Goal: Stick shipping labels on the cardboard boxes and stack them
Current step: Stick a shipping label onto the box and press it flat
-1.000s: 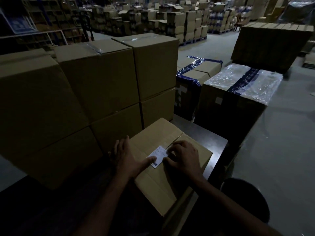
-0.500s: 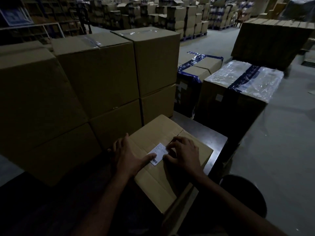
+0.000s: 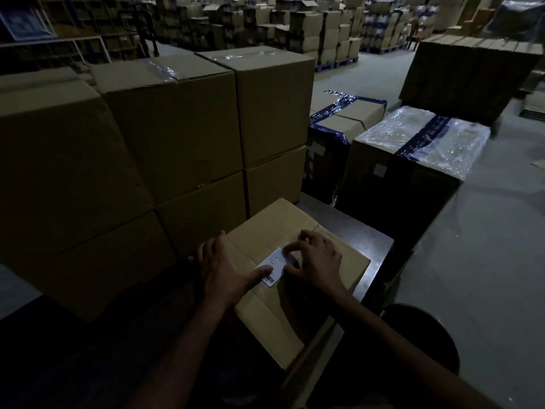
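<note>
Brown corrugated cardboard makes up the flat box (image 3: 298,278) lying on the dark bench (image 3: 365,240), at six o'clock in the head view. A small white rectangular shipping label (image 3: 274,268) is laid on the box's top, beside the centre seam. A black barcode is printed at the label's near end and lines of small text run above it; none of it can be read. The left hand (image 3: 224,270) is laid flat on the box with fingers straight, its thumb pressed on the label's near edge. The right hand (image 3: 315,261) is arched over the label's far end, bent fingertips pressed down on it. Stacked plain brown cartons (image 3: 177,137) are stood at ten o'clock. Blue-taped, plastic-wrapped cartons (image 3: 418,149) are seen at two o'clock, a small pale sticker on one side, its writing illegible.
</note>
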Available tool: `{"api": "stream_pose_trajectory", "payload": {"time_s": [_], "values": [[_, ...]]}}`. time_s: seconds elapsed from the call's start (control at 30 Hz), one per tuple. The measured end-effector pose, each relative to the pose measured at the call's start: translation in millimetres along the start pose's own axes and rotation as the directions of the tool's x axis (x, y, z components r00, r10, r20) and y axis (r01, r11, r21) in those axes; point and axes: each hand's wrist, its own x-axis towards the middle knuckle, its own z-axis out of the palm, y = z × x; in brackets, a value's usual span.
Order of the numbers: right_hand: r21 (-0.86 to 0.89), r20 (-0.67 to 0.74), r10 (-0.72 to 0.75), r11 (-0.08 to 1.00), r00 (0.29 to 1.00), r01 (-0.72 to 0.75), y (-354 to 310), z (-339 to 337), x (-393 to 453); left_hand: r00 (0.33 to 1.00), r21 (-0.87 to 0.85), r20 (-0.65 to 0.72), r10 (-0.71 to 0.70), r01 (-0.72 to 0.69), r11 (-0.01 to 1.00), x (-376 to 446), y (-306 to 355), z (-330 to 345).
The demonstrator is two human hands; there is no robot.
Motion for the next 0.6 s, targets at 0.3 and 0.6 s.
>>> {"api": "stream_pose_trajectory", "payload": {"time_s": [0.3,0.6], "values": [[-0.001,0.034,-0.005,1.000,0.999,0.005,5,-1,3,1.000,-0.037,0.015,-0.012,0.013,0.999,-2,2,-1],[-0.001,-0.212,0.074,0.997,0.974,-0.076,10,5,-40,1.000,0.011,-0.024,-0.001,0.001,1.000,-6,4,-8]]}}
